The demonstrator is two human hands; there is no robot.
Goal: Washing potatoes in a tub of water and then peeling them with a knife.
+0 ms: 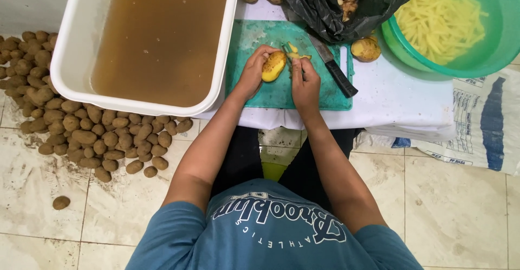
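Peeling underway: left hand (252, 75) has a closed grip on a half-peeled potato (273, 66), right hand (305, 83) clasps a peeler (286, 48); turning the potato to unpeeled skin seems next.

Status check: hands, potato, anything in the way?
Left hand grips half-peeled yellow potato. Right hand works small peeler. Black-handled knife lies beside, clear.

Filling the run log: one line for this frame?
left hand: holds potato | right hand: peeler on potato | over cutting board | knife idle
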